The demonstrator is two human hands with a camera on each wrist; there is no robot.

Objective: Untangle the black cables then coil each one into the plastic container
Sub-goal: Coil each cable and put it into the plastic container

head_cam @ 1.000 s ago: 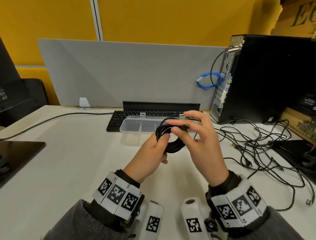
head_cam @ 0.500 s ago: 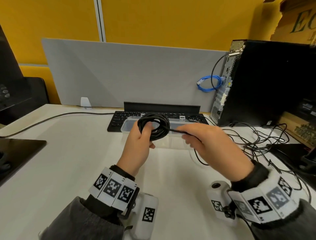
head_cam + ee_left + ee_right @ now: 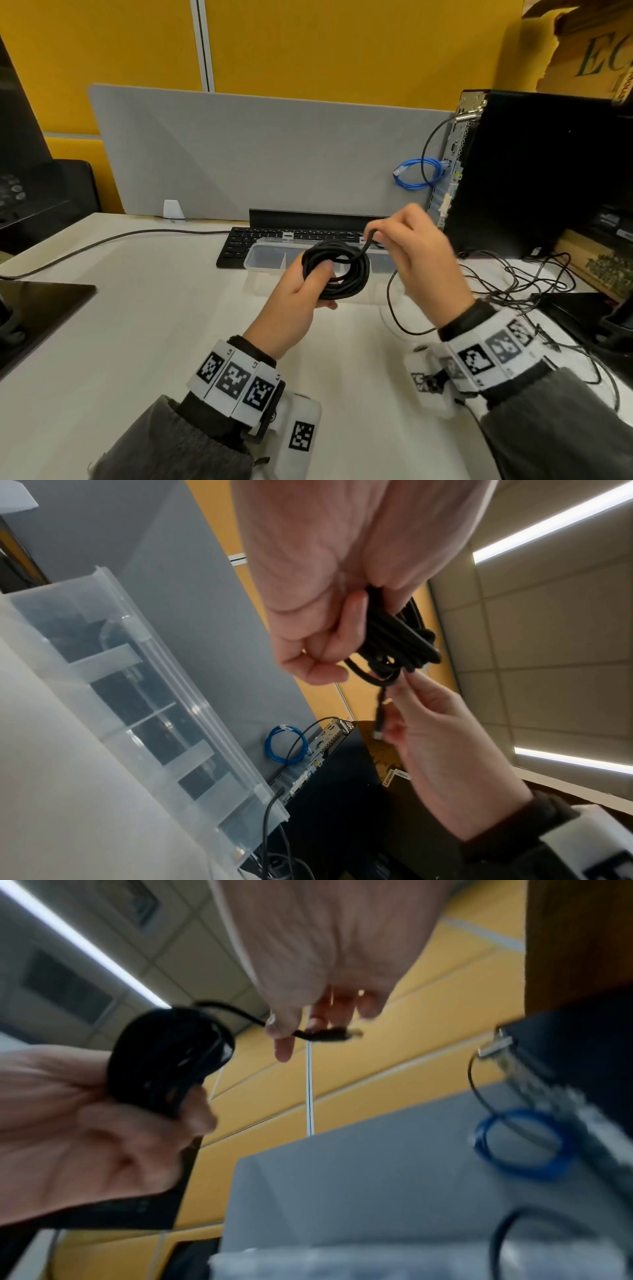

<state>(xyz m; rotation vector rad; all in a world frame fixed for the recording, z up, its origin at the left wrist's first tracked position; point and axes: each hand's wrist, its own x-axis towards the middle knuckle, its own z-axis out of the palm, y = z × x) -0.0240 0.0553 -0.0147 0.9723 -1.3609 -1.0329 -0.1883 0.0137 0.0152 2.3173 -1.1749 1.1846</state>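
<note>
My left hand (image 3: 301,291) grips a wound coil of black cable (image 3: 342,270), held in the air just in front of the clear plastic container (image 3: 263,255). The thumb lies inside the loop. My right hand (image 3: 407,246) pinches the cable's loose end with its plug (image 3: 329,1037), lifted above the coil's right side. The left wrist view has the coil (image 3: 400,639) under my left hand (image 3: 318,631), with the plug end (image 3: 380,715) between my right hand's fingers (image 3: 421,710). A tangle of thin black cables (image 3: 520,284) lies on the table at the right.
The container sits against a black keyboard (image 3: 239,243), in front of a grey divider panel (image 3: 257,154). A black computer tower (image 3: 534,171) with a blue cable loop (image 3: 416,173) stands at the back right. A dark cable (image 3: 102,240) crosses the white table (image 3: 137,325) at the left.
My right hand has swung from the right of the coil up and over it, lifting the plug end. The left hand keeps its grip on the coil.
</note>
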